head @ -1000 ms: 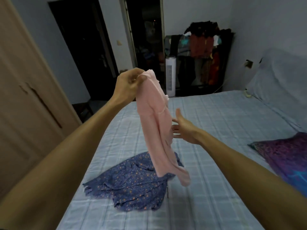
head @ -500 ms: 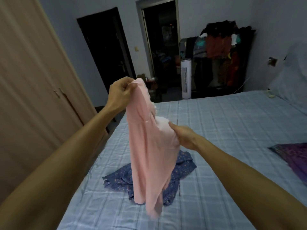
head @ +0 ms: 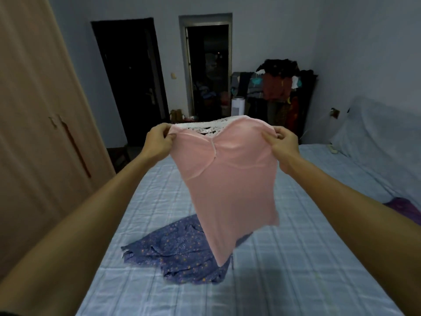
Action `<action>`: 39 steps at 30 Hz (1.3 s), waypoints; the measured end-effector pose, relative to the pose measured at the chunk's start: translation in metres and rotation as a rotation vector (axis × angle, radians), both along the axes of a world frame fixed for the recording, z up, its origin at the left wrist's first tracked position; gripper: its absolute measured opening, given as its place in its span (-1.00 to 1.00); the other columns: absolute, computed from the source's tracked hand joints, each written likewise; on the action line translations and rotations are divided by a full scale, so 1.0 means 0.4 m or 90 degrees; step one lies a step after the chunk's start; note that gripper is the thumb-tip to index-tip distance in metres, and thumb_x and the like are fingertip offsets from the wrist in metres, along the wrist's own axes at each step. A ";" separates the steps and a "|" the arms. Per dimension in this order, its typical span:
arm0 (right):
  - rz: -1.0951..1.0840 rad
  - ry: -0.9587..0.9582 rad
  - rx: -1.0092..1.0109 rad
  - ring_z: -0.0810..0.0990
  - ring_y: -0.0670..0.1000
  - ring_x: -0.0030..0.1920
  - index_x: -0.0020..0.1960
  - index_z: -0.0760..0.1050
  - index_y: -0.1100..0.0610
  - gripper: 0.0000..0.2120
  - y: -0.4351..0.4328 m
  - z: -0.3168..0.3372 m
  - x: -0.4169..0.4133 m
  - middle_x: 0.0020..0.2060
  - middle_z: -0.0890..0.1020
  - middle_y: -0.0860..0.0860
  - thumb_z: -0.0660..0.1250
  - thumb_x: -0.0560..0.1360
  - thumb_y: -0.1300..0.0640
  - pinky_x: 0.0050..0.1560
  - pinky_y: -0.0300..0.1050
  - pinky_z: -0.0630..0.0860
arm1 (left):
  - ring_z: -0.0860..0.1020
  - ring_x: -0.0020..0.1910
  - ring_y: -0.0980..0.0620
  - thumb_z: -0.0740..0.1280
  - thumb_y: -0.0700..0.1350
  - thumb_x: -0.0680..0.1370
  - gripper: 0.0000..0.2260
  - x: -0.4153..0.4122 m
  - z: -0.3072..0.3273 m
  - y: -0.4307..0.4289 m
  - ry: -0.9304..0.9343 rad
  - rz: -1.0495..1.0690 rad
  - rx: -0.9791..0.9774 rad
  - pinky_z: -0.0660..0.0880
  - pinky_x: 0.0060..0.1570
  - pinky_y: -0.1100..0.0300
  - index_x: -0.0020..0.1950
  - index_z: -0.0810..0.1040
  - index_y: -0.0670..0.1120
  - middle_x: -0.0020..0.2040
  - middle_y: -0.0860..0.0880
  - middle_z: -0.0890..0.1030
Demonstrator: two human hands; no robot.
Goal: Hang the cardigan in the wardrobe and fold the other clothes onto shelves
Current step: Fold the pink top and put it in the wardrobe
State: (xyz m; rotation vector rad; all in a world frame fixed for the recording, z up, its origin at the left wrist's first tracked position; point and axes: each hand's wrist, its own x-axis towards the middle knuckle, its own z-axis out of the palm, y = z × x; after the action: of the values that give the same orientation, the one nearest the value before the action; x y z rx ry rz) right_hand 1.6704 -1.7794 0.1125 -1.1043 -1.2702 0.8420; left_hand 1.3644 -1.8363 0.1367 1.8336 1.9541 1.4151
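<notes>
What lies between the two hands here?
In the head view, the pink top spans the gap, its lace-trimmed upper edge stretched from left hand to right hand.

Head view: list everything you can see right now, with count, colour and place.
pink top: one, pink with white lace edge, held up over the bed
blue floral garment: one, blue, crumpled on the bed
purple fabric: one, right bed edge
bed: one, pale blue check, centre
wardrobe: one, tan, left, doors shut
clothes rack: one, dark, far wall
white fan: one, beside the rack
left hand: grips the top's left corner
right hand: grips its right corner
</notes>
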 end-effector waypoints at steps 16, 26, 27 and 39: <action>-0.246 -0.059 -0.004 0.52 -0.14 -0.19 -0.05 0.58 0.01 -0.88 0.014 0.002 0.060 -0.23 0.55 -0.16 0.38 0.45 0.20 -0.10 -0.20 0.52 | 0.62 -0.23 -0.06 0.40 -0.18 0.47 -0.94 0.187 -0.018 0.108 -0.258 -0.015 -0.120 0.60 -0.45 0.10 -0.13 0.60 -0.17 -0.12 -0.14 0.61; -0.063 -0.083 0.154 0.61 -0.03 -0.07 0.00 0.55 0.04 -0.86 0.109 -0.026 -0.054 -0.06 0.64 0.01 0.37 0.44 0.15 -0.02 -0.10 0.56 | 0.58 -0.11 -0.14 0.26 -0.05 0.54 -0.85 0.495 0.022 0.268 -0.190 -0.048 -0.104 0.58 -0.06 -0.04 -0.19 0.38 -0.06 -0.11 -0.15 0.59; -0.049 -0.061 0.129 0.61 -0.04 -0.06 0.04 0.53 0.02 -0.83 0.128 -0.026 -0.036 -0.04 0.63 0.01 0.38 0.45 0.13 -0.02 -0.10 0.58 | 0.60 -0.10 -0.15 0.26 -0.04 0.54 -0.86 0.499 0.027 0.281 -0.195 -0.064 -0.104 0.59 -0.07 -0.08 -0.19 0.38 -0.05 -0.11 -0.16 0.60; -0.010 -0.232 -0.007 0.58 0.03 0.10 0.19 0.57 0.17 -0.67 0.275 -0.049 0.185 0.08 0.64 0.07 0.42 0.42 0.24 0.03 -0.18 0.50 | 0.50 -0.25 0.02 0.43 -0.16 0.46 -0.87 0.308 0.017 0.284 0.063 -0.059 -0.098 0.47 -0.29 0.16 -0.12 0.49 -0.12 -0.22 -0.06 0.56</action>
State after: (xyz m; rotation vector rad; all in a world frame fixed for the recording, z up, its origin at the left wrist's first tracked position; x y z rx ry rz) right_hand 1.7445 -1.6696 0.0928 -1.3160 -1.5546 0.6540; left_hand 1.4875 -1.7225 0.1436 1.9295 1.9337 1.1355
